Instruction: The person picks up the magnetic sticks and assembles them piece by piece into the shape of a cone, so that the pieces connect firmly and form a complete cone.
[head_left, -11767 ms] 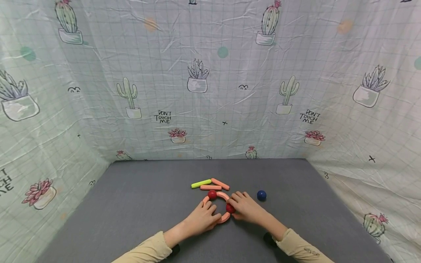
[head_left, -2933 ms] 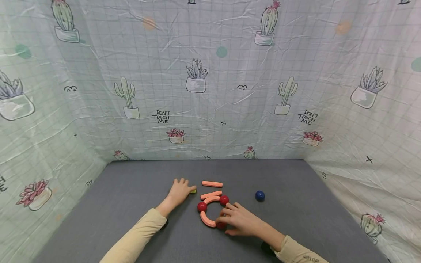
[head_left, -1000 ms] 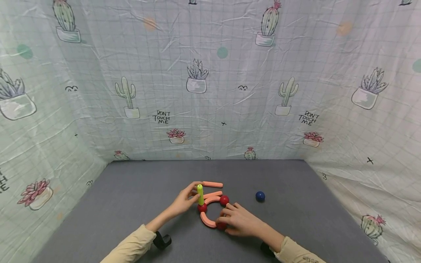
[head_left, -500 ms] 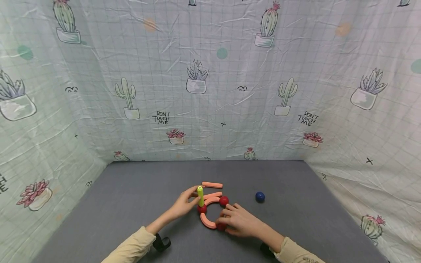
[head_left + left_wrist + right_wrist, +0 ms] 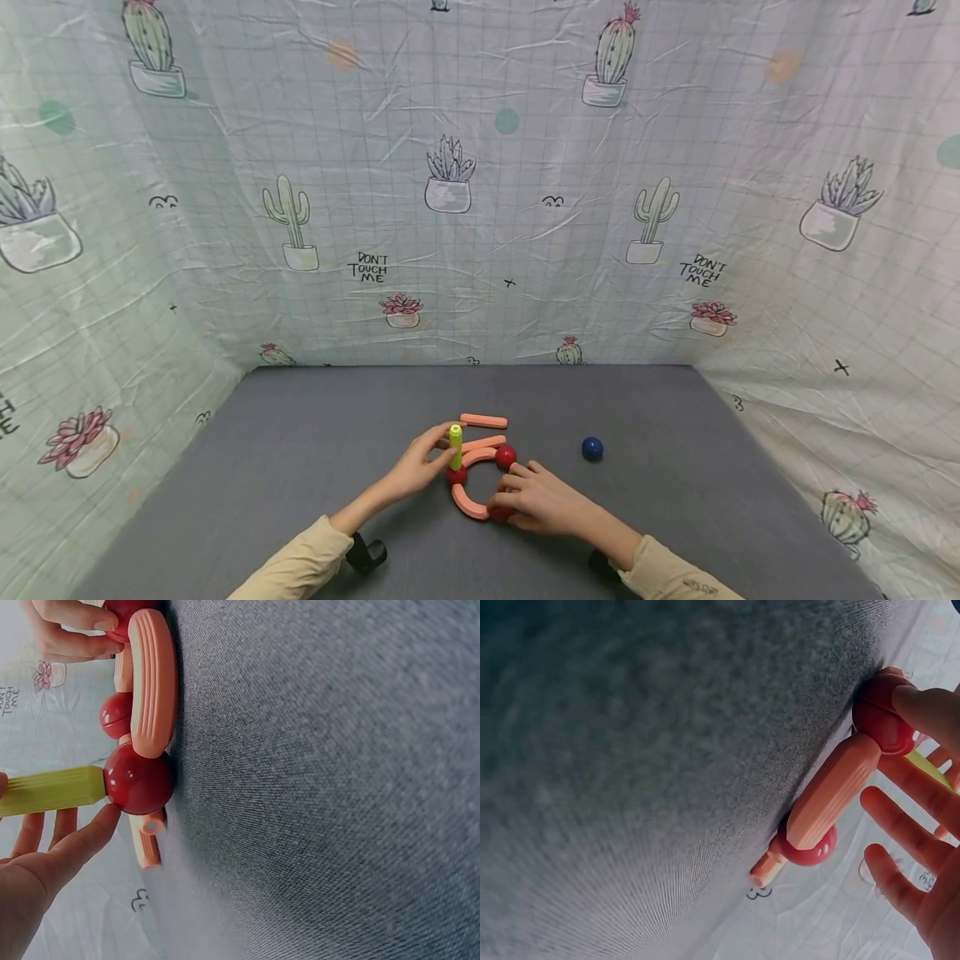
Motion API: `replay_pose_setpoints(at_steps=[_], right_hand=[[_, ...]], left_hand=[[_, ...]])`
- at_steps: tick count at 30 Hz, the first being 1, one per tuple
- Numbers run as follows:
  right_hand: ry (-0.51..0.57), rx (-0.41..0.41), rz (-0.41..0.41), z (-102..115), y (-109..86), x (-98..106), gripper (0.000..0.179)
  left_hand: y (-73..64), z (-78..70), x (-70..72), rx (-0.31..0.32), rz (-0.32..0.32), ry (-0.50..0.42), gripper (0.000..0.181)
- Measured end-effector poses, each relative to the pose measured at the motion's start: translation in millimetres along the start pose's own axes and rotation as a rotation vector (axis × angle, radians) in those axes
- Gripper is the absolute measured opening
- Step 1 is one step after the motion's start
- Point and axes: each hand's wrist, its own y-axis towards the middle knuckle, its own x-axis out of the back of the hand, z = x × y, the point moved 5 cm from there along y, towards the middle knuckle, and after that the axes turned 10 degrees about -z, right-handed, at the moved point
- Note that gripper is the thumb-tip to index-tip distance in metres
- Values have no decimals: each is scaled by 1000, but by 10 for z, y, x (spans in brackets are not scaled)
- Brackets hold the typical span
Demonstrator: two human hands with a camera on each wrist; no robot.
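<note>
My left hand [image 5: 417, 462] pinches a yellow-green toy rod [image 5: 456, 448] near its upper end. The rod stands upright on a red ball [image 5: 139, 780], and one fingertip touches that ball. This ball is the left joint of a flat ring of curved salmon pieces [image 5: 468, 502] and red balls. At the ring's lower right, my right hand [image 5: 551, 500] holds another red ball [image 5: 885, 720] between thumb and finger. A third red ball [image 5: 506, 456] sits at the ring's upper right. Fingers hide the ring's right side in the head view; the right wrist view shows a curved piece [image 5: 836, 791] there.
Behind the ring lie two straight salmon rods [image 5: 483, 422], the nearer one close against it. A blue ball [image 5: 592, 449] rests to the right. The dark grey table [image 5: 337, 408] ends at a patterned curtain [image 5: 510, 250].
The yellow-green rod lay flat earlier; my left hand picked it up and stood it on the left red ball. Since half a second ago, the ring has slid slightly left with my right hand.
</note>
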Motion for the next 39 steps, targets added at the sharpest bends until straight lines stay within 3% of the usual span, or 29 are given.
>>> replay_pose_setpoints(at_steps=[11, 19, 24, 28, 33, 39], right_hand=[[149, -80, 6, -104, 24, 28, 30], [187, -134, -7, -225, 25, 55, 28], [150, -154, -95, -366, 45, 75, 22], [98, -220, -152, -527, 55, 52, 17], [83, -346, -154, -722, 70, -18, 18], [64, -411, -154, -876, 138, -96, 18]], left_hand=[[-21, 43, 36, -10, -32, 5, 40], [5, 358, -23, 15, -34, 8, 46], [7, 372, -29, 5, -40, -20, 47], [0, 353, -11, -19, -80, -7, 41], [-10, 340, 7, -36, -127, 29, 26], [-12, 324, -5, -59, -124, 58, 18]])
